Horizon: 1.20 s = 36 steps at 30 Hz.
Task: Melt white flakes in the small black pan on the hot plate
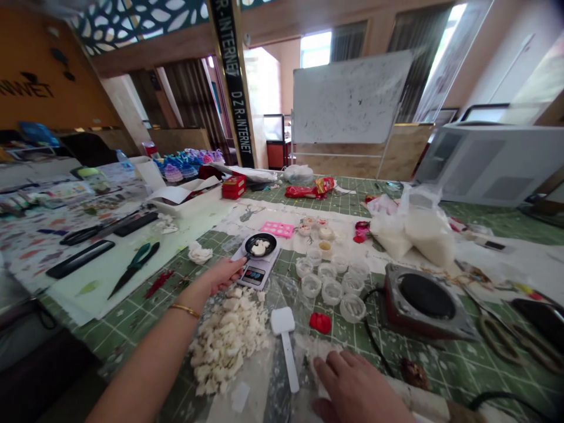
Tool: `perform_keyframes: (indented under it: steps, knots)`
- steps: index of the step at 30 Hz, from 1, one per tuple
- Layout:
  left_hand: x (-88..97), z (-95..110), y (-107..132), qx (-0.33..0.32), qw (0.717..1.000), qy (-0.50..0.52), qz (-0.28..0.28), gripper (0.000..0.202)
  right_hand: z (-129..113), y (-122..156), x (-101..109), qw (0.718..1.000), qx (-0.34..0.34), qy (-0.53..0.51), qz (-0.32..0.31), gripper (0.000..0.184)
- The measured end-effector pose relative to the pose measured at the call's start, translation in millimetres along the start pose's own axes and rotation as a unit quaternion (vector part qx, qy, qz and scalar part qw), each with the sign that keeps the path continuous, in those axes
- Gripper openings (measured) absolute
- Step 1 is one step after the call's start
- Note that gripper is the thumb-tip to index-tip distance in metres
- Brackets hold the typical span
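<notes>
My left hand (225,275) is closed on the handle of a small black frying pan (252,249). White chunks (261,245) lie in the pan, which sits over the platform of a white kitchen scale (252,276). Just below that hand is a heap of crumbly off-white pieces (231,341). My right hand (352,385) lies with its fingers apart on clear plastic film at the front of the table, holding nothing. A white spatula (286,343) lies between the heap and this hand. Red pieces (320,322) lie just beyond its fingers.
Several small clear cups (331,291) stand mid-table, left of an electric hot plate (425,299) with a black cord. Scissors (497,338) lie at the right. A pink mold (277,229) and bags of white material (425,229) are farther back; a knife (134,269) lies left.
</notes>
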<state>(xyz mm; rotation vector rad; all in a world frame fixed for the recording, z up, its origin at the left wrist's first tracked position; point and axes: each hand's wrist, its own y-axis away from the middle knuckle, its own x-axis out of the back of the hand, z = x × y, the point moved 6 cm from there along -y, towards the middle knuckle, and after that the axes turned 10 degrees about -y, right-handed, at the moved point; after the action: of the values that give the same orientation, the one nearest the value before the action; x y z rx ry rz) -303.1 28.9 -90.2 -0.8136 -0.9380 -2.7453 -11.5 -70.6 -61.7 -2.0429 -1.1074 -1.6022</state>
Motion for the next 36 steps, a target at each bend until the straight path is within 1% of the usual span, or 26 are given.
perform_keyframes:
  steps: [3, 5, 6, 8, 10, 12, 14, 17, 21, 28, 31, 36]
  knots:
    - [-1.6, -1, 0, 0.001, 1.0, 0.009, -0.006, 0.044, 9, 4, 5, 1.0, -0.008, -0.016, 0.017, 0.037]
    - [-3.0, -1, 0, -0.005, 1.0, 0.015, -0.008, 0.045, 11, -5, 13, 0.999, -0.006, -0.009, 0.035, 0.039]
    - [-3.8, -2, 0, -0.008, 1.0, 0.019, -0.008, 0.045, 12, -15, 18, 0.999, -0.005, 0.004, 0.048, 0.04]
    - [-5.5, -2, -1, -0.013, 1.0, 0.024, -0.004, 0.045, 12, -43, 32, 0.996, 0.002, 0.034, 0.087, 0.049]
    - [-6.9, -2, -1, -0.018, 0.999, 0.027, 0.0, 0.044, 12, -79, 41, 0.994, -0.007, 0.052, 0.092, 0.06]
    - [-7.8, -2, -1, -0.02, 0.999, 0.029, 0.005, 0.045, 11, -117, 46, 0.995, -0.016, 0.053, 0.089, 0.058]
    - [-7.7, -1, 1, -0.022, 0.999, 0.03, 0.009, 0.046, 6, -148, 48, 0.995, -0.011, 0.052, 0.085, 0.054]
    - [-6.2, 0, 5, -0.029, 0.999, 0.035, 0.012, 0.048, 1, -176, 45, 0.995, -0.012, 0.048, 0.085, 0.047]
    - [-3.3, 0, 7, -0.031, 0.999, 0.042, 0.01, 0.048, -1, -190, 40, 0.995, -0.018, 0.04, 0.089, 0.045]
    - [7.4, 7, 9, -0.045, 0.997, 0.064, 0.002, 0.05, 3, -199, 35, 0.995, -0.023, 0.033, 0.089, 0.038]
    - [15.2, 11, 12, -0.054, 0.995, 0.078, 0.0, 0.051, 1, -198, 34, 0.994, -0.017, 0.034, 0.102, 0.04]
    - [25.1, 17, 19, -0.063, 0.994, 0.094, 0.001, 0.05, -1, -200, 36, 0.993, -0.01, 0.033, 0.116, 0.051]
